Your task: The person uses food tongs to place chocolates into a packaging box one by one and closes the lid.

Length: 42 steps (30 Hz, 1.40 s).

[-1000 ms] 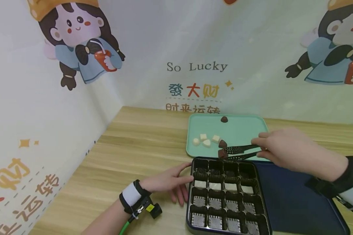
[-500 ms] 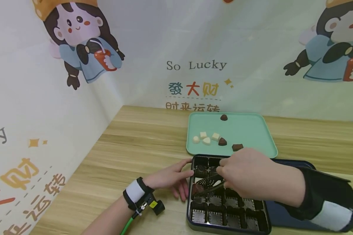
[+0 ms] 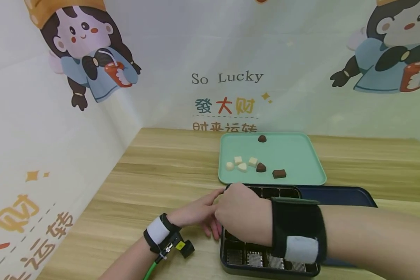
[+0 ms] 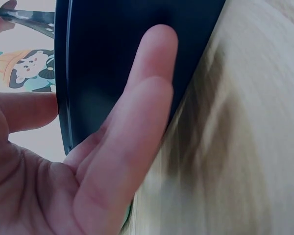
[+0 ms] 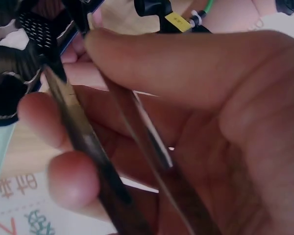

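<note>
My right hand (image 3: 243, 214) grips a pair of black tongs (image 5: 88, 137), low over the left side of a dark box (image 3: 269, 272) with a divided insert. In the right wrist view, the two tong arms run between thumb and fingers, towards the perforated tips above the compartments. The back of this hand hides the tips in the head view, and I cannot tell whether they hold a chocolate. My left hand (image 3: 196, 212) steadies the box from the left. In the left wrist view, its straight fingers lie along the outer wall and its thumb reaches the rim.
Behind the box, a mint-green tray (image 3: 297, 155) bears several white chocolates (image 3: 242, 167) and three brown ones, including a rectangular piece (image 3: 279, 174). A flat navy lid or tray (image 3: 336, 196) lies right of the box, partly under my right forearm. A printed cloth backs the table.
My right hand has moved from the green tray leftward and nearer, over the box's left compartments. Half a second ago a brown chocolate showed at the tong tips. The left hand has stayed in place.
</note>
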### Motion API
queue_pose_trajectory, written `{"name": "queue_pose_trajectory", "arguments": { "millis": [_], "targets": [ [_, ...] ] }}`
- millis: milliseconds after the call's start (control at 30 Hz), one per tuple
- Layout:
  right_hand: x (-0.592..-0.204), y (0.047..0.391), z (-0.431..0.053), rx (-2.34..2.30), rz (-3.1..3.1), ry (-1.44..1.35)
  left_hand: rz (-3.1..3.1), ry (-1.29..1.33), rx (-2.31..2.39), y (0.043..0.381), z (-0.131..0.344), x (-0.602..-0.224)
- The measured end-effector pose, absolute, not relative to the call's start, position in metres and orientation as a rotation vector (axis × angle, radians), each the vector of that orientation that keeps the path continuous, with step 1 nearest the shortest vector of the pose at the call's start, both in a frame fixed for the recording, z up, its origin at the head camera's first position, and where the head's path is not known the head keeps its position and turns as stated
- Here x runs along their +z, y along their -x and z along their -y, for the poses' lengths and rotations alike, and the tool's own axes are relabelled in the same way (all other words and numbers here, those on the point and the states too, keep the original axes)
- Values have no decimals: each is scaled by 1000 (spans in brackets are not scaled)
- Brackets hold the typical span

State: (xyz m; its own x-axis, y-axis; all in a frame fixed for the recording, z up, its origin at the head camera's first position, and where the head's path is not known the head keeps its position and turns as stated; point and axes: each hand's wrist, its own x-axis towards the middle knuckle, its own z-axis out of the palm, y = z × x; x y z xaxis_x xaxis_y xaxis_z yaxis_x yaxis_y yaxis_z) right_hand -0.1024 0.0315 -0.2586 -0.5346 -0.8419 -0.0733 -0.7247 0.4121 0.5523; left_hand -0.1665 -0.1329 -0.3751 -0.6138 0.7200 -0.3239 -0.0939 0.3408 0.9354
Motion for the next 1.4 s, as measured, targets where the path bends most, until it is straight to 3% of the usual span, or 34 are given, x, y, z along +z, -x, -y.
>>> {"name": "queue_pose_trajectory", "arguments": {
  "millis": [233, 433, 600, 800, 1100, 1400],
  "targets": [
    [-266, 107, -14, -856, 2558, -1351, -1864, -581, 1356, 166, 134, -374],
    [-247, 113, -23, -654, 2726, -1408, -1866, -562, 1371, 165, 135, -372],
    [-216, 116, -52, -496, 2944, -1359, -1879, -533, 1384, 166, 135, -371],
    [-204, 130, -121, -241, 3063, -1160, -1898, -543, 1366, 169, 134, -369],
    [-220, 162, -199, -257, 3070, -814, -1903, -555, 1268, 175, 134, -362],
    [-272, 199, -217, -591, 2745, -988, -1891, -564, 1235, 171, 129, -365]
  ]
}}
